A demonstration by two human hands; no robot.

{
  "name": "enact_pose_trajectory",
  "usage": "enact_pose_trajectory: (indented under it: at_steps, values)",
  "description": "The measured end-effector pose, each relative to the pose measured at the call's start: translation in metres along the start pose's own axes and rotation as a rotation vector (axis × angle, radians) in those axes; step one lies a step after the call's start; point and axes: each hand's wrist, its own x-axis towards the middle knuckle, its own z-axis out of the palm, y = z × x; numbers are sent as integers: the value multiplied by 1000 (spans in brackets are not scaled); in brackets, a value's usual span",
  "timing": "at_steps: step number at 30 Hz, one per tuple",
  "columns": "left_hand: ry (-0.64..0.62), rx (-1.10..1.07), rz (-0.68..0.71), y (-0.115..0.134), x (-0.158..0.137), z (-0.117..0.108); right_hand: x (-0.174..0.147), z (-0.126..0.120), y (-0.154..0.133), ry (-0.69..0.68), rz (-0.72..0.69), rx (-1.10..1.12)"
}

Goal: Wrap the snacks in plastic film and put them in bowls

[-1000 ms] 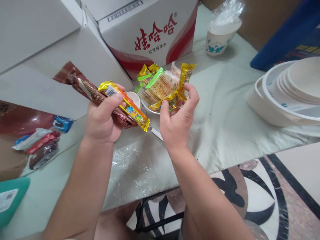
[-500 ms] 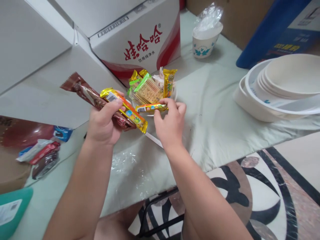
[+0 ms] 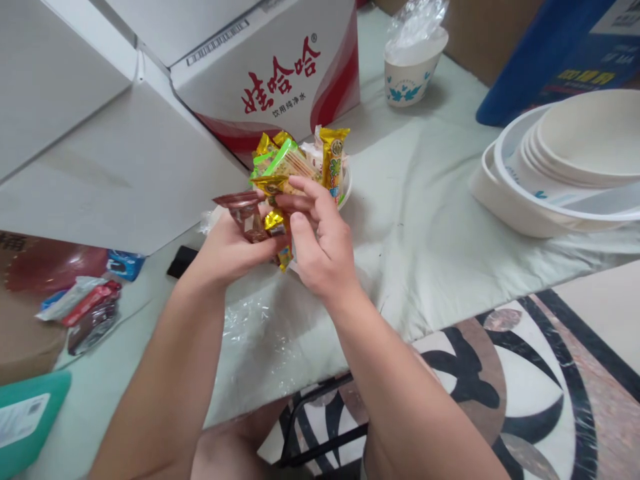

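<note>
Head view: your left hand (image 3: 227,250) grips a brown packet (image 3: 243,208) and yellow bar (image 3: 274,220); your right hand (image 3: 324,257) curls close, grip unclear.

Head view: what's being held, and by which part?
The left hand grips a brown packet below its crimped end, alongside a yellow packet. The right hand overlaps one end of a gold wrapper; whether it holds it cannot be told.
</note>
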Motion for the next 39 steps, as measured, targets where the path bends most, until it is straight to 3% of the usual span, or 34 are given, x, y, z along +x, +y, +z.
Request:
enact_pose_trajectory:
  at_steps: [4, 7, 10, 14, 17, 23, 28, 34, 39]
  values:
    - [157, -219, 11, -5, 3, -4, 5, 0, 7, 194, 140, 190]
    - [159, -399, -84, -9, 3, -15, 9, -1, 8, 307, 280, 269]
    - [159, -483, -121, -12, 3, -24, 9, 1, 6, 332, 322, 303]
    - [99, -326, -143, -9, 3, -25, 7, 3, 7, 237, 336, 254]
    - [56, -241, -128, -6, 5, -22, 5, 4, 9, 61, 342, 154]
    - [151, -319, -169, -11, 8, -23, -3, 5, 1, -301, 99, -155]
    - [125, -366, -179, -9, 2, -22, -6, 10, -6, -297, 40, -311]
    - [128, -387, 157, 10, -15, -16, -4, 15, -6, -283, 45, -427]
    - [22, -311, 157, 12, -14, -14, -3, 19, -2, -247, 67, -401]
